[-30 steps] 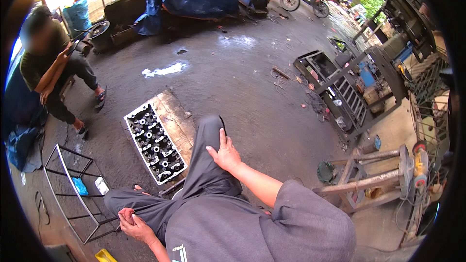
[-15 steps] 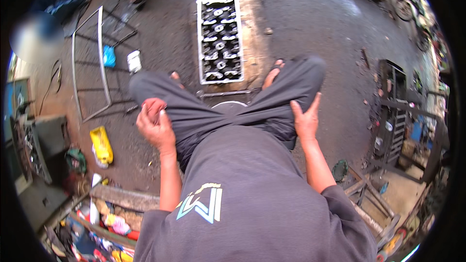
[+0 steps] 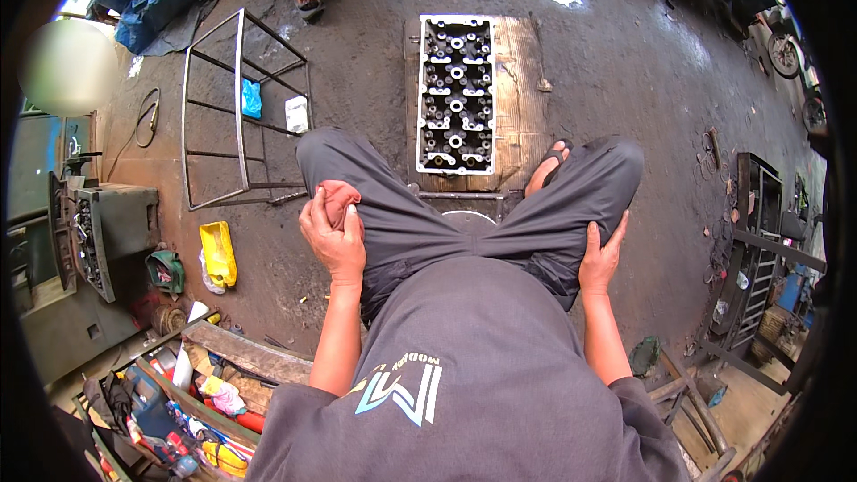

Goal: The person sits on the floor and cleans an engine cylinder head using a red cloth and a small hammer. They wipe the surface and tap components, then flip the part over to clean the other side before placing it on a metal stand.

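Currently left hand point(image 3: 332, 236) closed around crumpled reddish cloth rag point(image 3: 337, 199) on knee; right hand point(image 3: 602, 254) open, flat on thigh; grey metal cylinder head point(image 3: 456, 95) on floor untouched.

Left hand point(image 3: 332, 236) curled in a closed grip at the thigh, right hand point(image 3: 602, 256) flat, fingers spread.

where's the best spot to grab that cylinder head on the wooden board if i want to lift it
Probably by the two short ends, one hand on each. The cylinder head lies flat on the wooden board, long axis pointing away from the person, with bare board to its right. Its top is crowded with bores and ridges, so the outer edges look like the safer grip. The left hand holds a reddish rag.
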`<state>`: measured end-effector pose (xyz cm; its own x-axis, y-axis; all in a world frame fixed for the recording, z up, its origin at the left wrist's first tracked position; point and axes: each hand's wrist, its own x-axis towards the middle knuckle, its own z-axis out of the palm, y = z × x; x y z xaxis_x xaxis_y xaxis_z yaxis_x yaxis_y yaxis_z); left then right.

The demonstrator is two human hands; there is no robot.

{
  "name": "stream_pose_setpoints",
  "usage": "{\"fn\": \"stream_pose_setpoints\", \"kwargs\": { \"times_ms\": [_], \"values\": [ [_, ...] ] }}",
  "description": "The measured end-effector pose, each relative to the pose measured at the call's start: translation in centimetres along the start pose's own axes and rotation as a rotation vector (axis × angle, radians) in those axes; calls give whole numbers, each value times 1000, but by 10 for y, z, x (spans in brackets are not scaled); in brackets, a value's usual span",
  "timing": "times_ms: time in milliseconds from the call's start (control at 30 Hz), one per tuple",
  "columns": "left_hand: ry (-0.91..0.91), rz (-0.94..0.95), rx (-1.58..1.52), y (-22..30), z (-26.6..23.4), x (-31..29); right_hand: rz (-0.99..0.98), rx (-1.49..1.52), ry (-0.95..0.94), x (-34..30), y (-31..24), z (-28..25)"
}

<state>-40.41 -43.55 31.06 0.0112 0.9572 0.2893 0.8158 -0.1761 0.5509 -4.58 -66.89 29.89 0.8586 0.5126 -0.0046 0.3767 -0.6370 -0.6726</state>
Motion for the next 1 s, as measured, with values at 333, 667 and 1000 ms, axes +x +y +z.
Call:
{"fn": "stream_pose_setpoints", "kwargs": {
  "times_ms": [333, 667, 1000],
  "values": [
    [14, -19, -23, 1, -2, -3, -15, 61, 5, 3, -3, 0],
    [50, 46, -13, -5, 0, -3, -1, 84, 17, 4, -2, 5],
    [98, -45, -22, -7, -7, -13, -17, -7, -12, 5, -4, 4]
  ]
}}
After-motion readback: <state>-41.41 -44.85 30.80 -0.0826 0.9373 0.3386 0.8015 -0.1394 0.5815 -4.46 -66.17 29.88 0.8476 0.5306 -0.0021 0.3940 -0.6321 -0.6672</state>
